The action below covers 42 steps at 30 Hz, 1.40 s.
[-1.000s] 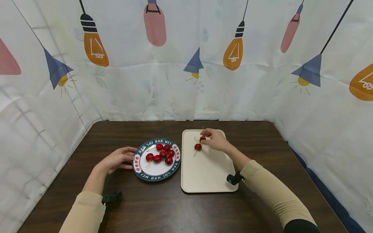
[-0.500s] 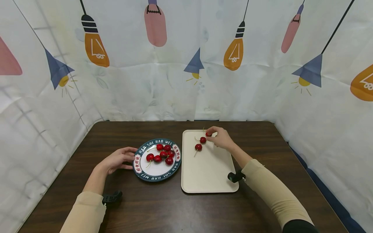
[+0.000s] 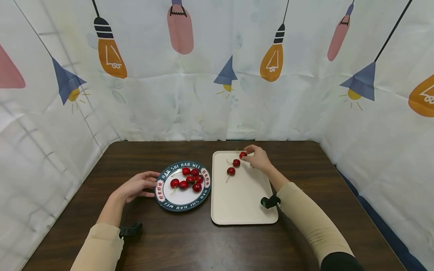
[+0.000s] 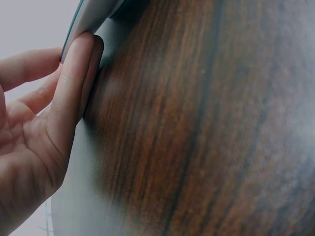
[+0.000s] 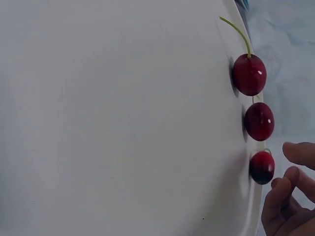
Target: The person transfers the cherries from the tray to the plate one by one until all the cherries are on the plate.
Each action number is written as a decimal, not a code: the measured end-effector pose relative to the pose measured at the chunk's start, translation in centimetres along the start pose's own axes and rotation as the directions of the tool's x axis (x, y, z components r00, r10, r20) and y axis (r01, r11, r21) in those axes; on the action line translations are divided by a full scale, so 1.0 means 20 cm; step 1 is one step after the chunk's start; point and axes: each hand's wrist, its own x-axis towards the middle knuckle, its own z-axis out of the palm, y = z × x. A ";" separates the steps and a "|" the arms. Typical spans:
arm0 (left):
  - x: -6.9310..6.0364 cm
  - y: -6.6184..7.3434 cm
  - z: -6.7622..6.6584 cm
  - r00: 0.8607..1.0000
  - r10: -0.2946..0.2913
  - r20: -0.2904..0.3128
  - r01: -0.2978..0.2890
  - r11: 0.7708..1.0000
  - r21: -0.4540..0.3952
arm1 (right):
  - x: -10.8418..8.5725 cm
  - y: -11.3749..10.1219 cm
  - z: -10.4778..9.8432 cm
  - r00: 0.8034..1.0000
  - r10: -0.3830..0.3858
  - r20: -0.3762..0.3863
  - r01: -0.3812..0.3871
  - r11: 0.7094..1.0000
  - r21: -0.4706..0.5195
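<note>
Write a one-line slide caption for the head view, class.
Left hand touching a plate of seven cherries, right hand beside three cherries on a tray.

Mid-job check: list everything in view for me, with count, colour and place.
Table: 1, dark brown, in front of the person
Tray: 1, cream, on the table
Plate: 1, white with dark teal lettered rim, left of the tray
Plate cherries: 7, red, on the plate
Tray cherries: 3, red, slanting row at the tray's far end
Printed cloth: pieces unclear, white with coloured lamps, around the table
Strip: 1, dark blue, beyond the table's right edge
Sleeves: 2, beige, one per arm
Wrist devices: 2, black, one per wrist
Left hand: 1, bare, at the plate's left rim
Right hand: 1, bare, beside the farthest cherry
</note>
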 end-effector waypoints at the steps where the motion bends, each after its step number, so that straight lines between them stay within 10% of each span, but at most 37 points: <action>1: 0.00 0.00 0.00 1.000 -0.001 0.000 0.001 1.000 0.000 | 0.00 0.00 0.00 1.000 0.008 -0.001 -0.008 1.000 -0.002; 42: -0.01 0.01 0.01 1.000 -0.005 -0.012 0.005 1.000 0.007 | 0.06 0.03 0.03 0.998 0.068 0.016 -0.067 0.997 -0.034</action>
